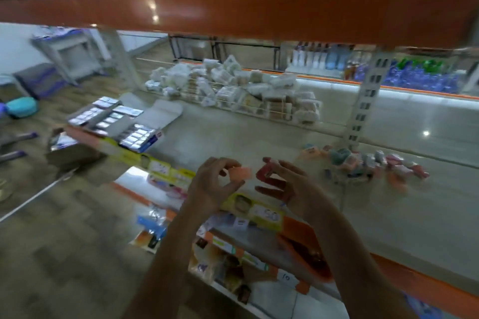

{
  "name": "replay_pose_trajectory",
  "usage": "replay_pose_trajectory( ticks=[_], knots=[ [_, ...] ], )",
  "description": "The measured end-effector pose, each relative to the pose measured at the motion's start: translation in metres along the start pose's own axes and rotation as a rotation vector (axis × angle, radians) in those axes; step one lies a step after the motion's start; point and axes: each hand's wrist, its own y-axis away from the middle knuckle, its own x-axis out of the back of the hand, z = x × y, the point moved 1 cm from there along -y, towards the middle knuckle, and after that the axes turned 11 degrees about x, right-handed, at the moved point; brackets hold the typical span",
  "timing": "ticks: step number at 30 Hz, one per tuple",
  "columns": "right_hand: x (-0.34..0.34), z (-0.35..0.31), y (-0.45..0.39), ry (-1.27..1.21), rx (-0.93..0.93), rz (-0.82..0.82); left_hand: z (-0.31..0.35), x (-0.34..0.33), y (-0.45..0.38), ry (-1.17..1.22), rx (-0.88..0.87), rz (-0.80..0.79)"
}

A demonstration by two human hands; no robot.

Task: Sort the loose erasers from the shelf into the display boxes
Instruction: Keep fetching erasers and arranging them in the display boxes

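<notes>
left hand (216,184): pinches pale orange eraser (242,172), raised off shelf (233,142), likely for a sorting check
right hand (282,181): pinches red eraser (264,172), lower fingers spread, probably comparing the pair
loose erasers (368,164): heaped right on shelf, unsorted, within reach
display boxes (116,123): open at left shelf end, partly filled
wire basket (233,90): behind, white packets

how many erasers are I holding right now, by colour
Orange eraser, pinched in the left hand: 1
Red eraser, pinched in the right hand: 1
Total held: 2
The loose pile on the shelf to the right is too blurred to count.
</notes>
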Motion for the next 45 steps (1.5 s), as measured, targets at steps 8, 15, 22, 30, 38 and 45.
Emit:
replay_pose_trajectory(
  ticks=[8,15,22,30,38,45],
  knots=[
    [-0.137,0.089,-0.042,0.300,0.049,-0.147,-0.103,0.109,0.004,0.083,0.078,0.054],
    [-0.229,0.147,-0.072,0.677,0.171,-0.229,-0.198,0.187,-0.013,0.079,0.077,0.098],
    [-0.283,0.187,-0.134,0.822,0.221,-0.249,-0.275,0.229,-0.050,0.088,0.123,0.095],
    [-0.356,0.211,-0.249,1.099,0.469,-0.303,-0.343,0.287,-0.144,0.064,0.047,0.095],
    [-0.420,0.236,-0.380,1.328,0.425,-0.314,-0.395,0.359,-0.266,0.010,0.001,0.120],
    [-0.446,0.283,-0.442,1.615,0.420,-0.254,-0.446,0.377,-0.336,0.015,-0.060,0.098]
  ],
)
